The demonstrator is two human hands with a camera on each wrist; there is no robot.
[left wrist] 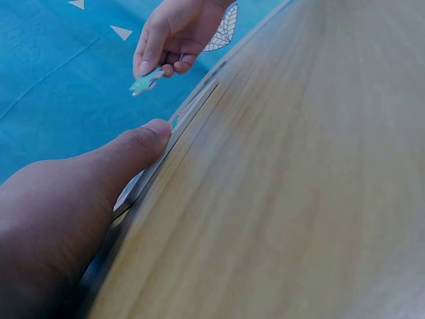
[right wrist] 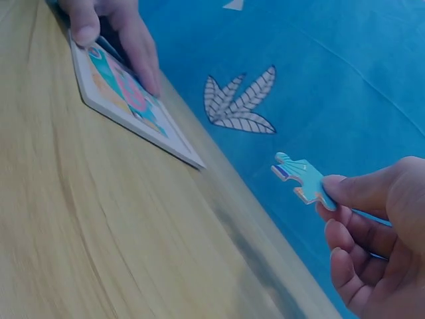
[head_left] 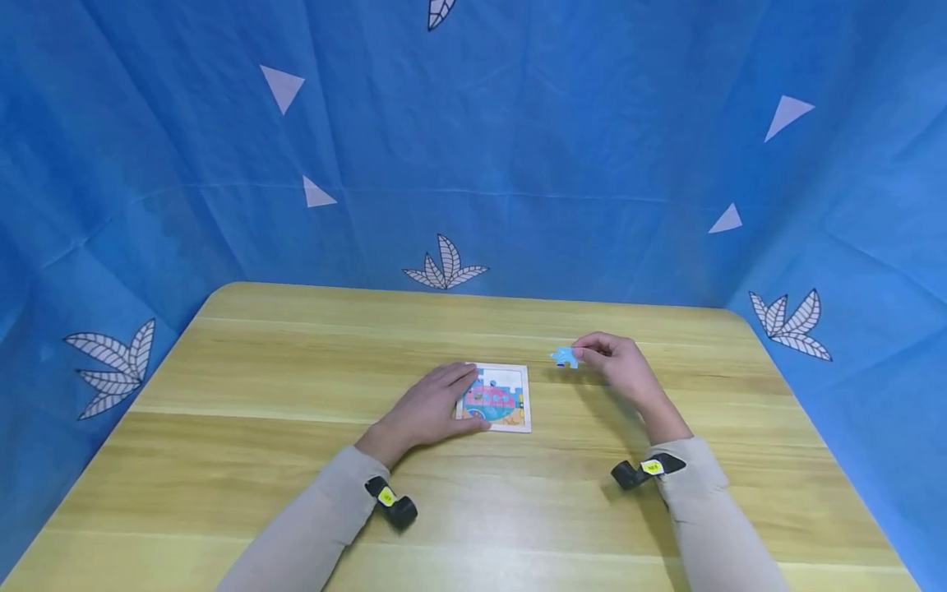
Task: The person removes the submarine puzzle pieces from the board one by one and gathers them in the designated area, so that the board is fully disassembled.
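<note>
A small square jigsaw puzzle (head_left: pixel 494 401) in a white frame lies on the table, partly filled with a pink and teal picture; a blank white area shows in its upper part. My left hand (head_left: pixel 431 404) holds it from the left side, thumb at the near edge and fingers at the far edge, covering its left border. To the right of the frame, my right hand (head_left: pixel 621 367) pinches a light blue jigsaw piece (right wrist: pixel 305 179) between thumb and index finger. That piece is raised above the tabletop, apart from the puzzle; its tabs and a dark blue patch show in the right wrist view.
The wooden table (head_left: pixel 296 345) carries the puzzle near its middle. A blue cloth (head_left: pixel 518 123) with white triangles and leaf prints hangs behind and along the sides. Each wrist wears a black camera strap over a beige sleeve (head_left: pixel 311 514).
</note>
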